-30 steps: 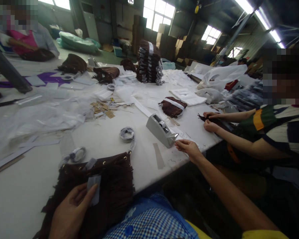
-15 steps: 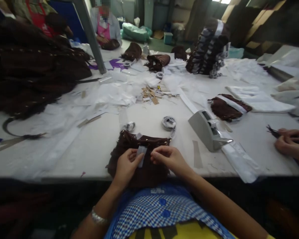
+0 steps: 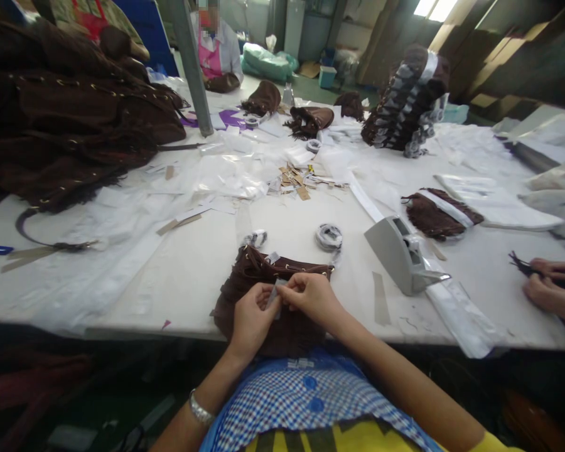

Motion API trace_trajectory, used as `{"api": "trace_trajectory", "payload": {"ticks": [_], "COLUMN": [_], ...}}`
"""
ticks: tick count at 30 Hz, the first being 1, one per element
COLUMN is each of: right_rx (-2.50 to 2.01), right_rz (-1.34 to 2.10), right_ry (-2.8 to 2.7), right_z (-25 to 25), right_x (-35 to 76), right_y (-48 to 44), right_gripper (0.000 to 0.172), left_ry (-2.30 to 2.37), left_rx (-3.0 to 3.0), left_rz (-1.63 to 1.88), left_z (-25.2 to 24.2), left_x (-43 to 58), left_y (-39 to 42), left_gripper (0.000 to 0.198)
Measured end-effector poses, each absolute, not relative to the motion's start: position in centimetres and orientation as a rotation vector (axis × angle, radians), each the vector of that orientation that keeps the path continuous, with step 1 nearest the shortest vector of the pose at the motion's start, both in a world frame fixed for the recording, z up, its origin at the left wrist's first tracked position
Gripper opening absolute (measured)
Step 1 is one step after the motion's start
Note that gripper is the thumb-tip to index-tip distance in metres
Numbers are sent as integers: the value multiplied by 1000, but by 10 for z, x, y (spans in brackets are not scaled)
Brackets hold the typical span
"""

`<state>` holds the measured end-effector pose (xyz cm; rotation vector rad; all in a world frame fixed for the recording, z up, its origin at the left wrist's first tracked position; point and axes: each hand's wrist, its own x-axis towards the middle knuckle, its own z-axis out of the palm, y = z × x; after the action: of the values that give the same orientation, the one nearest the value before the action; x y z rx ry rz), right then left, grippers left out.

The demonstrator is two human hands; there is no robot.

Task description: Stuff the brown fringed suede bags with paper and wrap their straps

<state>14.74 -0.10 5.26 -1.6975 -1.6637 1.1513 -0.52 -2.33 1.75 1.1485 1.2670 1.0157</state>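
A dark brown fringed handbag [image 3: 233,292] lies in front of me at the table edge, its top with metal eyelets facing away. Over its front, my left hand [image 3: 255,317] pinches a small translucent plastic strip [image 3: 273,298] between thumb and fingers. My right hand [image 3: 315,300] is closed, its fingertips meeting at the strip's upper end. Wrapped coils, a strap coil [image 3: 329,237] on the right and a smaller one [image 3: 255,238] on the left, lie beyond the bag's top. A scrap of white wrapping [image 3: 273,257] sits at the bag's opening.
To the right stands a grey tape dispenser [image 3: 395,254], with a wrapped brown bag [image 3: 440,213] behind it. A co-worker's hands [image 3: 550,285] hold dark strands at far right. Brown bags [image 3: 75,119] are heaped at left, near a metal post [image 3: 195,69]. Cardboard scraps [image 3: 296,179] lie mid-table.
My right hand has moved in to the left, from beside the plastic strip to its upper end. My left hand still holds the strip. The whole view has shifted slightly.
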Motion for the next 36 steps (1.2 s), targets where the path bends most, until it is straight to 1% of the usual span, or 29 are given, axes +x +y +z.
{"api": "trace_trajectory", "payload": {"ticks": [3, 6, 8, 10, 14, 16, 19, 22, 27, 30, 34, 36], "right_rx": [-1726, -1753, -1769, -1732, -1524, -1468, -1496, -1566, -1695, -1685, -1574, -1568], "right_rz": [1086, 1025, 1051, 1155, 1389, 1404, 1252, 1123, 1086, 1080, 846, 848], "right_ry": [-1714, -1756, -1738, -1663, -1558, -1573, -1666, -1713, -1715, -1775, -1844, -1799], "right_z": [56, 54, 49, 43, 35, 37, 42, 42, 34, 37, 50, 54], "right_x": [150, 153, 156, 160, 168, 170, 169, 163, 152, 153, 162, 164], "right_y": [0, 0, 0, -1, -7, -11, -15, -16, -10, -9, -21, -31], "right_gripper": [29, 38, 44, 45, 33, 27, 21, 22, 25, 25, 16, 13], "left_ry": [1256, 1243, 1235, 1223, 1187, 1173, 1159, 1136, 1085, 1101, 1122, 1123], "left_rx": [1140, 1130, 1127, 1119, 1086, 1078, 1071, 1060, 1040, 1006, 922, 869], "left_rz": [1002, 995, 997, 993, 950, 928, 903, 878, 814, 829, 846, 843], "left_z": [17, 17, 17, 18, 17, 16, 13, 12, 13, 14, 18, 21], "left_x": [-6, -6, -7, -8, -12, -13, -15, -16, -17, -17, -15, -14], "left_y": [-24, -24, -24, -23, -21, -19, -17, -17, -17, -17, -15, -13], "left_gripper": [28, 29, 29, 29, 32, 34, 36, 38, 39, 38, 37, 38]}}
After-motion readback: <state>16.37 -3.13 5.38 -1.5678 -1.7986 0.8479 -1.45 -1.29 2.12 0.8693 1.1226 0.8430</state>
